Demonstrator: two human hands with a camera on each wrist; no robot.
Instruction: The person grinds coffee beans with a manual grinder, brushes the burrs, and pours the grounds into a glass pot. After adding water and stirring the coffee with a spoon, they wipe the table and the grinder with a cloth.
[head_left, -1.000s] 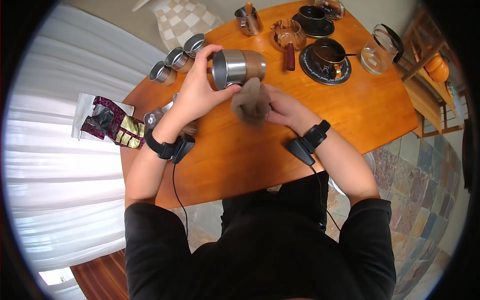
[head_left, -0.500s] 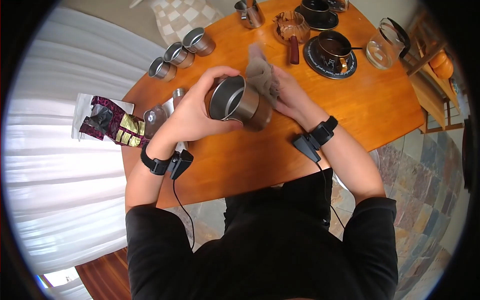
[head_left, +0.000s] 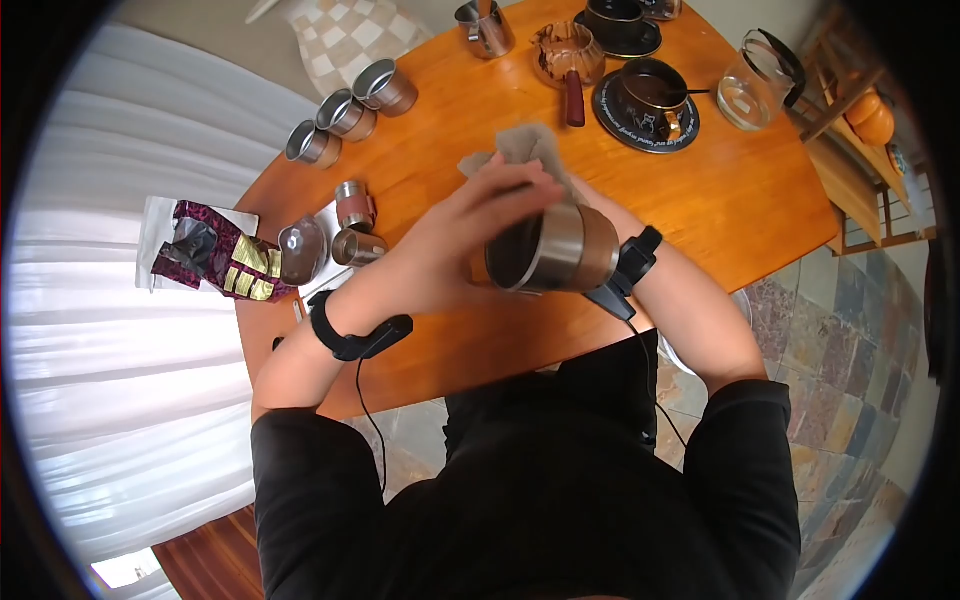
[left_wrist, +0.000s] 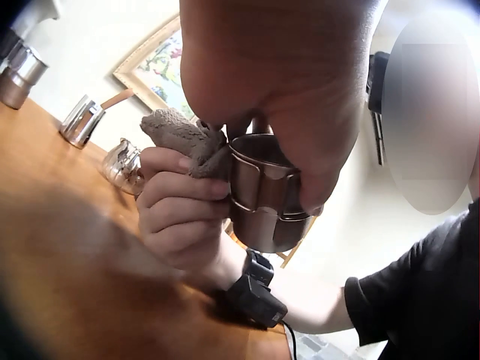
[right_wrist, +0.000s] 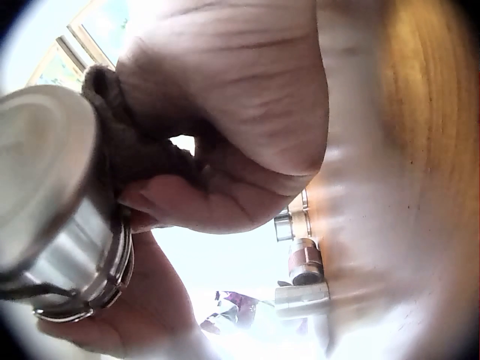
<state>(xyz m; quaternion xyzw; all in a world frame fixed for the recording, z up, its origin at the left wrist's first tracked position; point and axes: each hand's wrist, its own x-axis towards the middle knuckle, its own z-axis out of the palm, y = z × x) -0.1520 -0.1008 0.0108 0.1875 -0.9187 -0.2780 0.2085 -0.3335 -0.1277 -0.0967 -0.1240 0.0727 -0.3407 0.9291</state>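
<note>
My left hand [head_left: 435, 250] holds a steel mug [head_left: 585, 248] with a brown band above the table, fingers stretched over its mouth. In the left wrist view the mug [left_wrist: 264, 199] shows folding wire handles, and the left hand's [left_wrist: 281, 75] thumb and fingers are at its rim. My right hand [left_wrist: 180, 217] grips a bunched grey-brown cloth [left_wrist: 184, 139] against the mug's side. From the right wrist, the mug's base [right_wrist: 45, 165] faces the camera, with the cloth [right_wrist: 124, 139] between it and the right hand [right_wrist: 240, 97]. In the head view, the right hand is mostly hidden.
Several steel mugs [head_left: 345, 115] line the table's left edge. Nearer are a red-banded canister [head_left: 354, 205], a glass vessel [head_left: 302, 250] and a coffee bag [head_left: 215, 250]. At the back stand a pitcher [head_left: 485, 28], a glass pot [head_left: 567, 55], a black cup [head_left: 652, 85] and a carafe [head_left: 752, 90].
The mug has come nearer my body and to the right, held by the left hand. The right hand, with the cloth, has shifted from the mug's front to its far side.
</note>
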